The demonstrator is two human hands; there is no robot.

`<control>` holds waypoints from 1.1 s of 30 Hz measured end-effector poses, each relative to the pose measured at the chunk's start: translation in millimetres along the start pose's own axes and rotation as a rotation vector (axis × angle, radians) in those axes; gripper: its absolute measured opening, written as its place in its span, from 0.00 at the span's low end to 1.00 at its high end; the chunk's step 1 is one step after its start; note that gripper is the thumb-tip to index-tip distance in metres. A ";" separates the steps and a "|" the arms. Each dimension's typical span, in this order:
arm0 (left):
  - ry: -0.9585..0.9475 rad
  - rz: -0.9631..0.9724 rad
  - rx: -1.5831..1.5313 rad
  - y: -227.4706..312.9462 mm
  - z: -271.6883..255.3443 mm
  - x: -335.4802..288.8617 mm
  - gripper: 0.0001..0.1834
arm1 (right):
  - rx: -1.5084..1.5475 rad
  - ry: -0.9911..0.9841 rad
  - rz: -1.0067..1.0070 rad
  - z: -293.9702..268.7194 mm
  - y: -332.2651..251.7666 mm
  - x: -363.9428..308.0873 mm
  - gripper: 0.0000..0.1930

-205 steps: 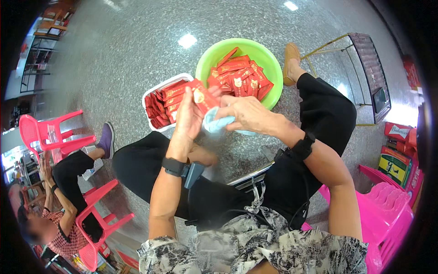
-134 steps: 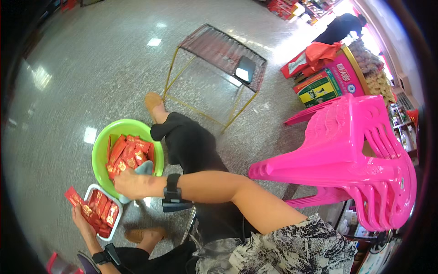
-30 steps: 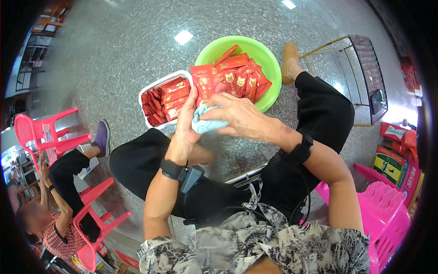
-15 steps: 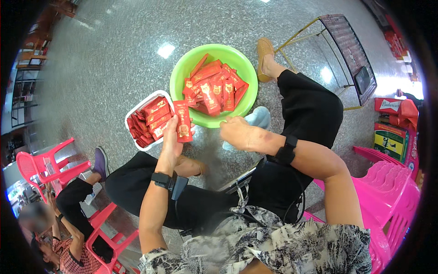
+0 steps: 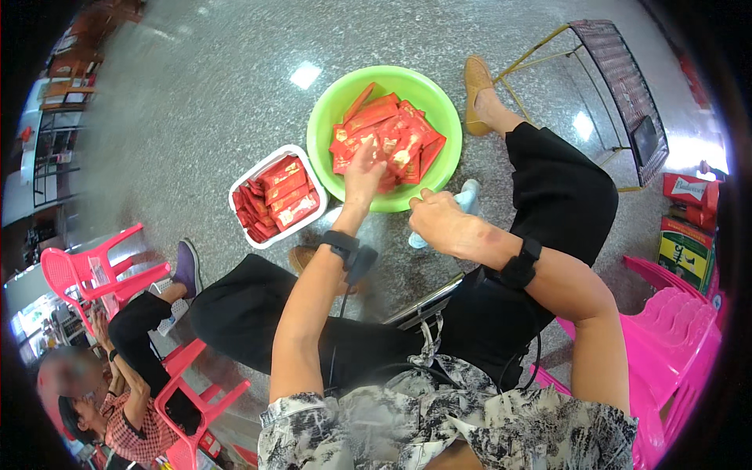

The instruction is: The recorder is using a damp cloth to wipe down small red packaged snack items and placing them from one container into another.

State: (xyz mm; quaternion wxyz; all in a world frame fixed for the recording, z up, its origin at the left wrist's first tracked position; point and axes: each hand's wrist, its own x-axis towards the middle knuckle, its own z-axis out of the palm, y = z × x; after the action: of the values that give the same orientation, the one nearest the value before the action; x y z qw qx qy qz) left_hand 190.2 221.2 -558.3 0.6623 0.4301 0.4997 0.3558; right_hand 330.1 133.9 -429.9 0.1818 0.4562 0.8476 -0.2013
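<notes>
My left hand [image 5: 365, 176] reaches over the near side of a lime-green round basin [image 5: 316, 149], its slightly blurred fingers stretched out above red packets [image 5: 409, 149]. These flat, narrow packets with gold print lie in a loose heap. My right hand [image 5: 442, 223] is closed just outside the basin's near right rim; whatever its curled fingers hold is hidden. Behind that hand shows a pale blue soft item [image 5: 468, 197], perhaps a cloth, and whether I grip it I cannot tell. Left of the basin, a white rectangular tub [image 5: 307, 222] holds similar red packets in rows.
A woven-seat stool [image 5: 619, 94] stands far right, with a dark flat object on it. Bright pink stacked chairs [image 5: 674, 337] and cartons [image 5: 685, 243] are at the right. At the lower left another person [image 5: 137, 427] sits among pink chairs [image 5: 94, 266].
My left hand has moved from beside the white tub to over the basin. The red packet it held is no longer visible in it. My right hand stays closed; the whole view has shifted slightly.
</notes>
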 end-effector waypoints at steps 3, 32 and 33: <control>0.046 0.125 0.290 -11.3 -43.9 13.8 0.24 | 0.001 0.018 -0.011 -6.2 -3.5 2.1 0.09; 0.102 0.373 1.701 -10.2 -212.9 -14.6 0.17 | -0.024 0.154 -0.087 -18.0 -16.2 43.0 0.06; 0.008 0.311 1.638 -10.7 -218.0 -10.4 0.16 | -0.020 0.182 -0.090 -18.7 -16.0 44.0 0.06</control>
State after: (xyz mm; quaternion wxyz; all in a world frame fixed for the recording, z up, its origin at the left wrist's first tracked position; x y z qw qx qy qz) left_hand -23.0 254.5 -593.0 0.0815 0.8387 0.5375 -0.0313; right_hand 291.4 166.2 -432.8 0.0994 0.4320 0.8822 -0.1584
